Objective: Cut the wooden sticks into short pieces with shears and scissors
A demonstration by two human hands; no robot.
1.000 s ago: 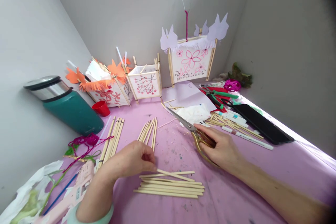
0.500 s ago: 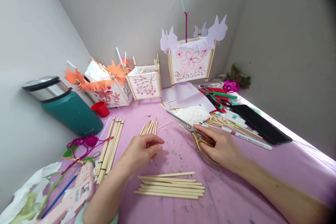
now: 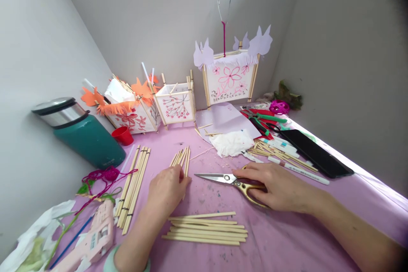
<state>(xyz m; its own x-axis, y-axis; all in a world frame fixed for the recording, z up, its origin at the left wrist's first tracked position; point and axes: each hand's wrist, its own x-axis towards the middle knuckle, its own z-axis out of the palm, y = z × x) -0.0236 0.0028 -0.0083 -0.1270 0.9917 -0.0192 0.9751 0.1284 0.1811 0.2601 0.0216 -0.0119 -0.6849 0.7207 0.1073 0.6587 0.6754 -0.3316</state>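
Note:
My right hand grips a pair of scissors by its gold handles. The silver blades look closed and point left toward my other hand. My left hand is at the short wooden sticks, its fingers closed around one light stick that shows above and below the thumb. The fingertips are partly hidden. Below both hands lies a row of several longer flat wooden sticks. Tied wooden sticks lie to the left of my left hand.
A green bottle leans at the left beside a red cup. Paper lanterns stand at the back. Crumpled white tissue, pliers, markers and a black phone lie right. A pink glue gun is front left.
My left hand has moved onto the short sticks and closed on one. The scissors have turned from pointing up-left to pointing nearly straight left, and lie lower.

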